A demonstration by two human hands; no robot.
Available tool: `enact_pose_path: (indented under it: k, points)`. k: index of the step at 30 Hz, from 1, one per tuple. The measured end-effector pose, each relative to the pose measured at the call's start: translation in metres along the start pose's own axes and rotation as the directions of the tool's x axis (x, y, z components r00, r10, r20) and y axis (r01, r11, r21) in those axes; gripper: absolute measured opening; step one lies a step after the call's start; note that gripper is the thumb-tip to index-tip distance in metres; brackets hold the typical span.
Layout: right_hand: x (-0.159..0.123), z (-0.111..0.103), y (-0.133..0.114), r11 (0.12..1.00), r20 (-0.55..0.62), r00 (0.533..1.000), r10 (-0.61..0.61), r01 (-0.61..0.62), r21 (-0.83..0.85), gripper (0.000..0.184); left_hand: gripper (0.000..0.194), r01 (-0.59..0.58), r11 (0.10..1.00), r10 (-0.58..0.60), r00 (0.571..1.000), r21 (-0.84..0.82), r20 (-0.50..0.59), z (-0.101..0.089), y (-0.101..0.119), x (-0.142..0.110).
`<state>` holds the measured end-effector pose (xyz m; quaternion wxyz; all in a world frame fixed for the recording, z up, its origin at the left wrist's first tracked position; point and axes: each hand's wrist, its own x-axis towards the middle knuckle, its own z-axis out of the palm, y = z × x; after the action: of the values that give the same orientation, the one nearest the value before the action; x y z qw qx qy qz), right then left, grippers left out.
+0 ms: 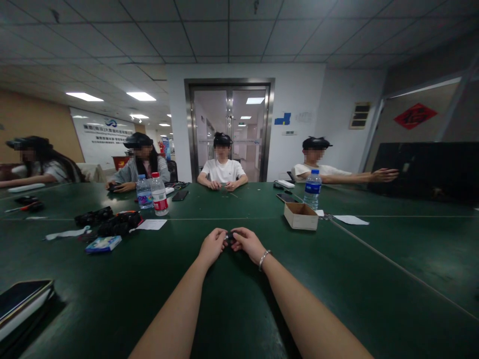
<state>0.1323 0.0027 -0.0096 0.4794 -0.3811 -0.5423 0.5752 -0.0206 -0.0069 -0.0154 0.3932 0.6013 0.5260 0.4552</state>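
Observation:
Both my arms reach forward over the green table, and the hands meet near its middle. A small dark object (230,238) with a silvery bit at its left end sits between them; its kind is too small to tell. My left hand (213,246) pinches the silvery end with thumb and fingers. From the other side, my right hand (249,244) grips the dark part, its fingers closed. A silver bracelet (264,260) circles my right wrist. Fingers partly hide the object.
An open cardboard box (301,217) stands ahead right, by a blue-capped water bottle (313,189). Two bottles (159,197), dark straps (118,223) and a blue packet (104,244) are at left. A phone (24,299) lies near left. Several people (223,169) sit across the table.

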Motion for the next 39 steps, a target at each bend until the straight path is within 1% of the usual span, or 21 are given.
enact_pose_path:
  k: [3, 9, 14, 17, 31, 34, 39]
  points:
    - [0.0, 0.0, 0.0, 1.0, 0.006, 1.0, -0.002, 0.002, -0.017, 0.015, 0.033, -0.005, 1.0, 0.005, 1.0, 0.015, -0.015, 0.0, 0.003, -0.002]
    - [-0.001, 0.001, -0.002, 1.0, 0.008, 1.0, 0.007, -0.007, -0.024, 0.013, 0.031, -0.01, 1.0, 0.009, 1.0, 0.027, 0.026, 0.0, 0.004, -0.002]
    - [-0.001, 0.002, -0.003, 1.0, 0.006, 1.0, 0.006, -0.006, -0.015, 0.012, 0.031, -0.011, 1.0, 0.011, 1.0, 0.029, 0.003, -0.002, 0.007, -0.004]
    - [-0.001, 0.002, -0.002, 1.0, 0.003, 1.0, 0.005, -0.005, 0.001, 0.011, 0.031, -0.011, 1.0, 0.011, 1.0, 0.027, 0.015, -0.002, 0.008, -0.005]
    - [-0.001, 0.002, -0.002, 1.0, 0.008, 1.0, 0.012, -0.012, 0.012, 0.011, 0.033, -0.005, 0.996, 0.0, 0.999, 0.085, 0.054, -0.003, 0.0, 0.001]
    - [-0.002, 0.002, -0.003, 1.0, 0.003, 1.0, 0.014, -0.014, 0.002, 0.011, 0.031, -0.005, 0.996, 0.001, 0.998, 0.087, 0.055, -0.002, 0.003, -0.001]
    - [-0.002, 0.001, -0.004, 1.0, 0.001, 1.0, 0.018, -0.018, 0.019, 0.012, 0.028, 0.012, 0.998, -0.014, 1.0, 0.06, 0.025, -0.003, 0.016, -0.01]
